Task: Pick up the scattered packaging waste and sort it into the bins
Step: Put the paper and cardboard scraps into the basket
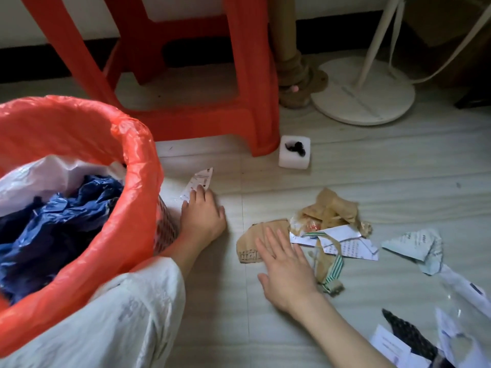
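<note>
Both hands reached forward and low, palms down.
Left hand [203,217]: fingers curled, sleeved forearm behind. Right hand [285,269]: fingers straight and spread, forearm bare.
</note>
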`<state>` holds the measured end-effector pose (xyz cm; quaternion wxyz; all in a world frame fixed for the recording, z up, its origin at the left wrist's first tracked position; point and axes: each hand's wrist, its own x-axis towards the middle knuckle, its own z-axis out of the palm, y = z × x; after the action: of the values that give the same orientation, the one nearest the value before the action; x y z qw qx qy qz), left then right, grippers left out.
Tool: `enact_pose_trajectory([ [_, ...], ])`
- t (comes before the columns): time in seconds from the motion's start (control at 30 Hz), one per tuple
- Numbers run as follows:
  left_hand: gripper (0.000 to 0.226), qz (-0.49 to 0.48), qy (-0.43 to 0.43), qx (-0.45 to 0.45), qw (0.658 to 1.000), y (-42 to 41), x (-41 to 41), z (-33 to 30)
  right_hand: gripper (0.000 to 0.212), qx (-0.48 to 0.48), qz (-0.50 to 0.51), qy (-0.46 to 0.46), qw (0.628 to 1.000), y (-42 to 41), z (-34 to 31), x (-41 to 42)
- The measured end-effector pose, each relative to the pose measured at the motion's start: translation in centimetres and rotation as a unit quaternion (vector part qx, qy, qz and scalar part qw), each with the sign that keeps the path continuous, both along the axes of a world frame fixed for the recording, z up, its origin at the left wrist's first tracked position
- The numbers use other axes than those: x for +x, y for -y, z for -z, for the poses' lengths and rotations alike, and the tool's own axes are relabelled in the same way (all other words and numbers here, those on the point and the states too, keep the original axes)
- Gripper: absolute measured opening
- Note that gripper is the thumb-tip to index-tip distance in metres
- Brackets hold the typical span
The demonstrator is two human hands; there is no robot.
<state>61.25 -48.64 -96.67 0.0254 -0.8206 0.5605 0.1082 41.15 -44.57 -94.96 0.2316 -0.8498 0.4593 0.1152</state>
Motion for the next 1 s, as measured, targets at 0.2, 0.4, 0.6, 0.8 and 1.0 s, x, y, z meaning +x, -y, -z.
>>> enact_pose_trajectory([
  [0.2,0.029,0.078,0.055,-0.023,0.995,-4.7,-2.5,-1.1,0.063,0.003,-0.013,-0.009,1.000,0.5,-0.3,0.2],
  [0.4,0.067,0.132,0.051,-0.024,0.990,-11.5,-5.1,-0.9,0.028,-0.083,-0.002,0.045,0.996,-3.2,-0.1,-1.3],
  [0.6,0.037,0.247,0.039,-0.071,0.966,-15.7,-6.4,-1.9,0.023,-0.112,0.049,0.127,0.984,-8.2,-0.1,-6.0],
  [0.8,0.071,0.267,0.022,-0.033,0.963,-15.3,-3.9,-1.0,0.076,-0.013,0.164,0.072,0.984,-6.6,-1.6,-4.9],
  [1.0,0.025,0.222,-0.089,-0.051,0.970,-17.0,-4.3,-1.8,0.088,0.012,0.230,0.014,0.973,-7.2,-1.6,-2.8],
])
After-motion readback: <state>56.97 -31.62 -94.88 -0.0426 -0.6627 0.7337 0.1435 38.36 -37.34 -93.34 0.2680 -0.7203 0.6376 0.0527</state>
